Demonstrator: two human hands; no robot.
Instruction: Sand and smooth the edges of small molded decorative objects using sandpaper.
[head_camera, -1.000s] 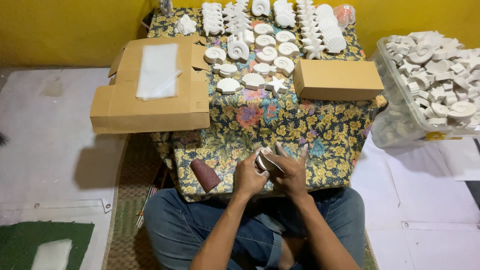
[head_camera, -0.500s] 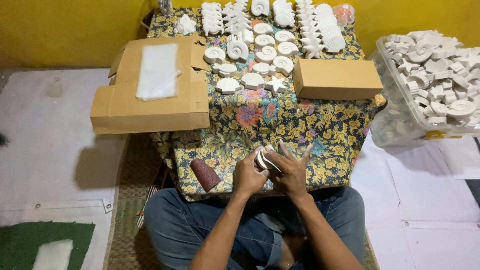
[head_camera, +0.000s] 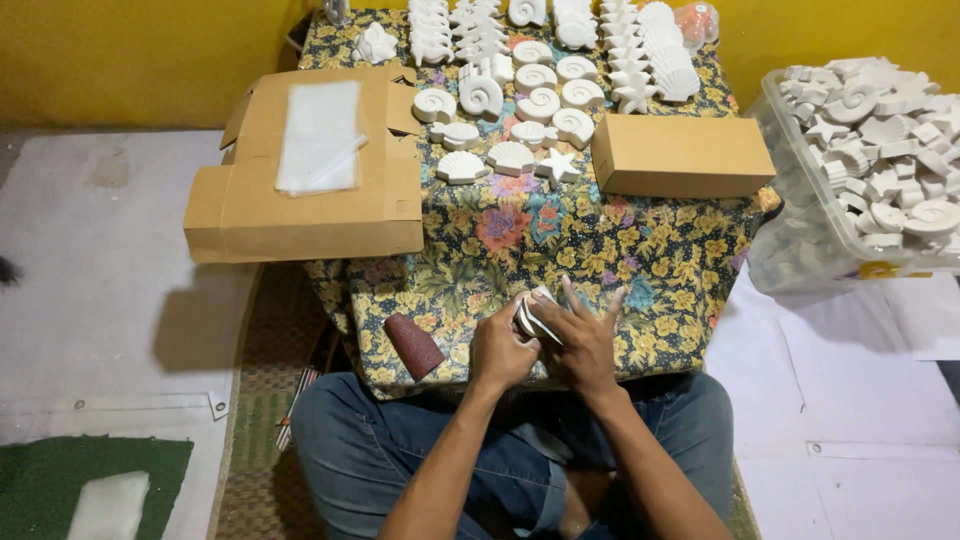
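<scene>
Both hands, L (head_camera: 500, 352) & R (head_camera: 583, 345), grip white shell piece (head_camera: 530, 312) over floral tablecloth (head_camera: 560, 235).

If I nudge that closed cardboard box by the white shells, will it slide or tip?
The closed cardboard box lies flat, low and wide, so it would likely slide rather than tip. The flowered cloth may bunch and drag. Its weight can't be judged, as its contents are hidden.

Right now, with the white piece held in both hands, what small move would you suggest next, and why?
Probably reach the left hand to the brown sanding pad lying beside it: both hands, the right hand too, hold the white piece over the table edge, and the pad lies unused.
</scene>
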